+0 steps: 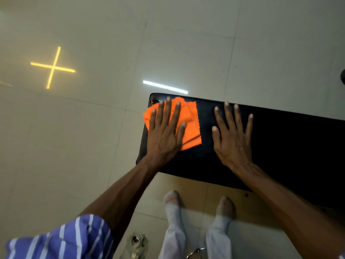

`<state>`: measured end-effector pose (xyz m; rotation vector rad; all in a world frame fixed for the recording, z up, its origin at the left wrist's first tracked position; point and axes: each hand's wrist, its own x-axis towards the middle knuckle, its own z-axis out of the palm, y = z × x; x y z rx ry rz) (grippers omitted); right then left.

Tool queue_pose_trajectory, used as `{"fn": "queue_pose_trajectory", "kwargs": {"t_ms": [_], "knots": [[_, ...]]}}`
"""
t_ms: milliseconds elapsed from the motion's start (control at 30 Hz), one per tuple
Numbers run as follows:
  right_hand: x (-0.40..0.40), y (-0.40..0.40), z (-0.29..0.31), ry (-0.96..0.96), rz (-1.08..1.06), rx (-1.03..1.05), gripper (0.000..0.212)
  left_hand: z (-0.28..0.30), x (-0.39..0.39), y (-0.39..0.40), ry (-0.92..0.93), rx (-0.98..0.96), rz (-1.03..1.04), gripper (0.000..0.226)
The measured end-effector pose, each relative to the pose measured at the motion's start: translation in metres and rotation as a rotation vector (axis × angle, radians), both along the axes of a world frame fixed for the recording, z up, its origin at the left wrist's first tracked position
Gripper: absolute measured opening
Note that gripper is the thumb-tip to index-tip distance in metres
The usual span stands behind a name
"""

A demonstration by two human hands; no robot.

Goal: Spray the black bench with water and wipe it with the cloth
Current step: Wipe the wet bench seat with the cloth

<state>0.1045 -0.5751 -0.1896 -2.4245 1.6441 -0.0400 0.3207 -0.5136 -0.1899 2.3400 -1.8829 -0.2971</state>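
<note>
At the left end of the black bench (pixel 280 146), an orange cloth (pixel 190 128) lies flat on the seat. One corner of it hangs a little past the bench's left edge. The left hand (pixel 164 135) lies on top of the cloth with its fingers spread wide and straight. It is not grabbing the cloth, only pushing down on it, most likely so the whole cloth rubs the bench at once.

Just to the right of the cloth, the right hand (pixel 233 139) lies flat on the bare bench. Its fingers are open and spread too, and it holds nothing. It does not touch the cloth. It may be there to lean on, or to keep the bench from sliding while the other hand rubs.

This looks like the wiping step. No spray bottle can be seen. The bench is too dark to tell if it is wet. Most of the bench, to the right of both hands, may need wiping next.
</note>
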Motion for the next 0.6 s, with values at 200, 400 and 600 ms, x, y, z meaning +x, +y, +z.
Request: {"fn": "queue_pose_trajectory", "kwargs": {"t_ms": [200,400,600], "knots": [[-0.001,0.000,-0.002,0.009,0.006,0.007,0.062,-0.003,0.006,-0.023,0.071,-0.033,0.138,0.061],[0.008,-0.005,0.013,-0.001,0.141,0.072,0.064,0.001,0.000,0.023,0.068,-0.028,0.147,0.061],[0.028,0.007,-0.002,0.021,0.148,0.008,0.062,-0.003,0.025,-0.048,0.065,-0.004,0.102,0.060]]}}
